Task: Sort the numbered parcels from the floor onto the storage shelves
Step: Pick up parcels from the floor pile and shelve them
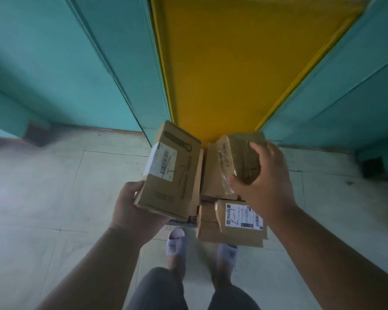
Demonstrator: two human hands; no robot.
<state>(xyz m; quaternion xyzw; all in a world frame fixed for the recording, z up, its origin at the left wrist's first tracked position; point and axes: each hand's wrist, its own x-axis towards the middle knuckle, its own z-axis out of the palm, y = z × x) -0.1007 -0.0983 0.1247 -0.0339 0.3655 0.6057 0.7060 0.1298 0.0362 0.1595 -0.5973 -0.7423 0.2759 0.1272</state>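
Left hand [130, 209] grips the tall carton [173, 173] at its 7 o'clock corner, fingers beneath; right hand [264, 182] clasps the taped parcel [240, 157], fingers over its 3 o'clock edge, thumb at 6.

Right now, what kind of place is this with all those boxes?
Probably a parcel storeroom or pickup point. Each hand holds a cardboard box, more labelled boxes are piled on the tiled floor, and teal panels, maybe shelving, stand behind.

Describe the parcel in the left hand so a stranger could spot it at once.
Start at the yellow panel between the teal walls. Below it, the left hand grips a long cardboard parcel by its near end. Unlike its neighbours, it carries a white barcode label and a handwritten 7.
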